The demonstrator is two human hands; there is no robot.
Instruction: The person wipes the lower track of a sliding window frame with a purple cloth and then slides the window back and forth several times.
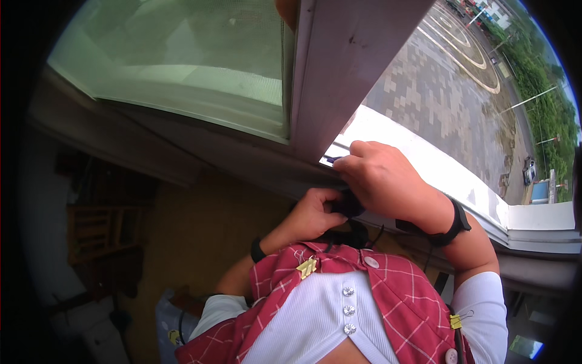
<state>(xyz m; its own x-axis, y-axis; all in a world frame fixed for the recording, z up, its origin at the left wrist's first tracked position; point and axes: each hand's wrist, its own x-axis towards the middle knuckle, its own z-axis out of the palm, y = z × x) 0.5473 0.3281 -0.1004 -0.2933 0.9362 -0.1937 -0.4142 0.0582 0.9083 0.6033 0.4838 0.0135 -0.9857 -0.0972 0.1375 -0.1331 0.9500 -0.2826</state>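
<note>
My right hand [379, 176] is over the window's white sill track [424, 161], its fingers curled closed. A small dark-blue tip [333, 160] shows by its fingertips against the track; the rest of what it grips, if anything, is hidden. Just below and to the left, my left hand [312, 213] pinches a dark, soft-looking black bundle [348, 204] between thumb and fingers. What kind of thing the bundle is, I cannot tell. Black bands circle both wrists. Beside the hands rises the pale upright window frame [333, 67].
A glazed sash with mesh [182, 79] fills the upper left. Beyond the opening at right lies a paved yard [424, 79] far below. A wooden chair-like piece [100, 227] stands on the floor at left. Yellow binder clips [307, 267] hang on my red checked garment.
</note>
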